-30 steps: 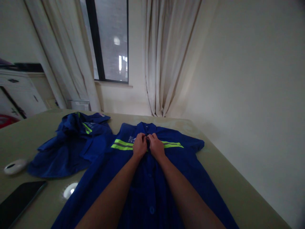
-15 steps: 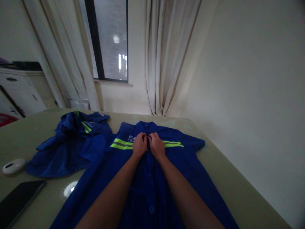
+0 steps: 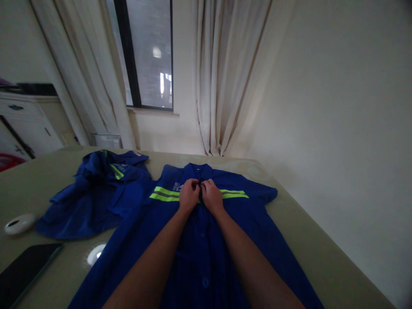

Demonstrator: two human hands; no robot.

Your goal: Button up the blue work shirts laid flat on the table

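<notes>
A blue work shirt [image 3: 251, 236] with yellow-green reflective stripes lies spread in front of me, its collar at the far end. My left hand [image 3: 189, 195] pinches the shirt's front placket just below the collar. Close beside it, my right hand [image 3: 210, 195] grips the other side of the same spot, fingertips nearly touching the left ones. The button or buttonhole between the fingers is hidden. Lower down the placket, a round button [image 3: 205, 282] shows between my forearms.
Left of the shirt lies a crumpled blue garment [image 3: 93, 206] with similar stripes. A white oval object [image 3: 19, 224], a black phone [image 3: 27, 268] and a small white round object [image 3: 95, 255] rest on the greenish table [image 3: 299, 223]. A wall [image 3: 347, 150] borders the right side.
The fingers of both hands have shifted very slightly at the placket. The shirt and the other things stay where they were.
</notes>
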